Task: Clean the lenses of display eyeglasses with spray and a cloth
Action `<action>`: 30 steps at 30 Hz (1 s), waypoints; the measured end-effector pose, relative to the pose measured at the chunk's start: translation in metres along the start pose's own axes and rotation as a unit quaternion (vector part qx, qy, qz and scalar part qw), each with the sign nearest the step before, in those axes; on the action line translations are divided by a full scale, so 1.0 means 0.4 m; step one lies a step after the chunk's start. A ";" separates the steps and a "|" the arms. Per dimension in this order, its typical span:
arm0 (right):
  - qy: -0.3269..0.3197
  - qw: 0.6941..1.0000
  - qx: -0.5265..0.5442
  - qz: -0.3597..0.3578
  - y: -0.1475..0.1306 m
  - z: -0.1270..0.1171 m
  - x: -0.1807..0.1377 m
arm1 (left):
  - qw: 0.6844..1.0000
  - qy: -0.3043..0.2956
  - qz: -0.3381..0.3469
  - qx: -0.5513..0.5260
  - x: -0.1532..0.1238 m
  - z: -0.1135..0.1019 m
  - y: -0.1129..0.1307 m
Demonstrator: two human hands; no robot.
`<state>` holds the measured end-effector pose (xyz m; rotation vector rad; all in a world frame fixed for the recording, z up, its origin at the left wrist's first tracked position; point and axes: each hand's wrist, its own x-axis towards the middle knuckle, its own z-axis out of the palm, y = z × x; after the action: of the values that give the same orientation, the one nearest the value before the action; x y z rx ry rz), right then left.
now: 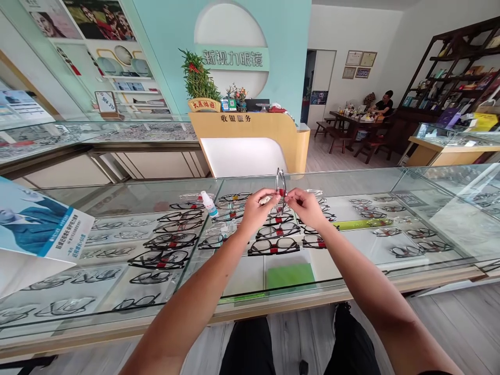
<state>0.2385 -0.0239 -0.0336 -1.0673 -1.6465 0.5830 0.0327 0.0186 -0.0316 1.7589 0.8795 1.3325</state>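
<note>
A pair of eyeglasses is held up on end over the glass counter, its frame seen nearly edge-on with a red tag near the middle. My left hand pinches it from the left, and a small pale bit I cannot make out shows by those fingers. From the other side, the fingertips of my right hand are closed on the same eyeglasses. A white spray bottle with a blue-banded label stands on the counter, left of my left hand. Rows of dark-framed glasses lie beneath the glass.
The glass display counter spans the space before me. A blue-and-white printed stand rises at its left end. Beyond are a wooden cashier desk, more showcases, and a person seated at a dark table far right.
</note>
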 end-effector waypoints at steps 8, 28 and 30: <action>0.107 0.978 -0.177 0.019 0.000 -0.009 -0.003 | 1.000 0.020 -0.003 0.008 0.001 -0.014 -0.002; 0.248 0.930 -0.222 -0.157 0.025 0.017 -0.005 | 1.000 -0.016 0.014 0.019 -0.025 0.018 -0.001; 0.247 0.930 -0.222 -0.158 0.025 0.016 -0.004 | 1.000 -0.015 0.017 0.019 -0.026 0.019 -0.004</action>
<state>0.2361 -0.0196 -0.0445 -1.1178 -1.4744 -0.2753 0.0377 0.0091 -0.0392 1.8262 0.8679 1.3148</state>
